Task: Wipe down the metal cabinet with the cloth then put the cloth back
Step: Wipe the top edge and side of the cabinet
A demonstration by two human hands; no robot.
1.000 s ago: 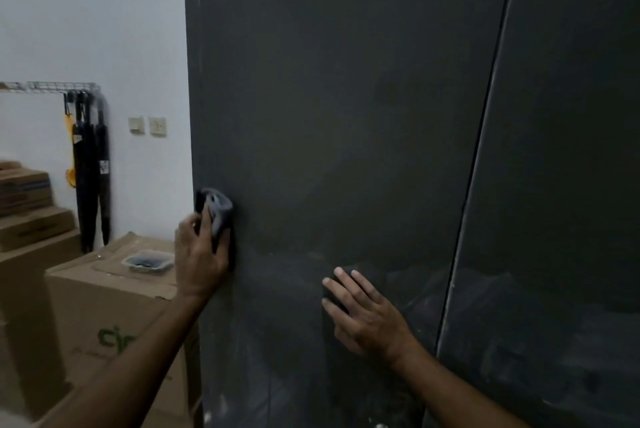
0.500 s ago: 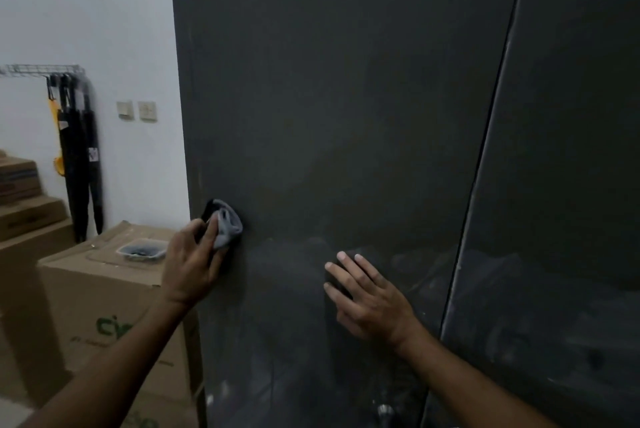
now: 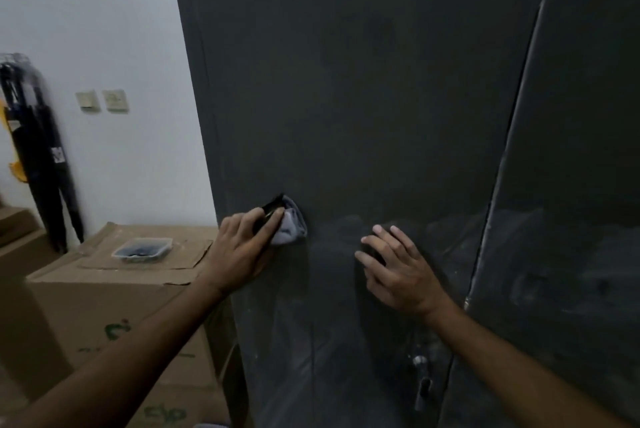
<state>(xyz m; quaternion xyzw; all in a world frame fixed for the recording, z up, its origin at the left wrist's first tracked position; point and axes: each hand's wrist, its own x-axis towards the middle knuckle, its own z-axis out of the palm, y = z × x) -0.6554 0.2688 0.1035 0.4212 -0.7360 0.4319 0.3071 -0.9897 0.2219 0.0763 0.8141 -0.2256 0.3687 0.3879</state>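
A tall dark grey metal cabinet [image 3: 363, 98] fills most of the view, with a seam between its two doors at the right. My left hand [image 3: 242, 251] presses a bunched grey cloth [image 3: 291, 226] against the left door, near its left edge. My right hand [image 3: 398, 271] lies flat on the same door with fingers spread, holding nothing. A metal handle and lock [image 3: 420, 379] show low on the door, below my right arm.
A cardboard box [image 3: 104, 289] stands left of the cabinet with a clear plastic tray [image 3: 142, 249] on top. Black umbrellas [image 3: 38, 157] hang against the white wall, and two wall switches [image 3: 102, 101] sit beside them. More boxes are stacked at the far left.
My left hand has slid the cloth to the right across the door, away from the cabinet's left edge. My right hand has stayed flat on the door.
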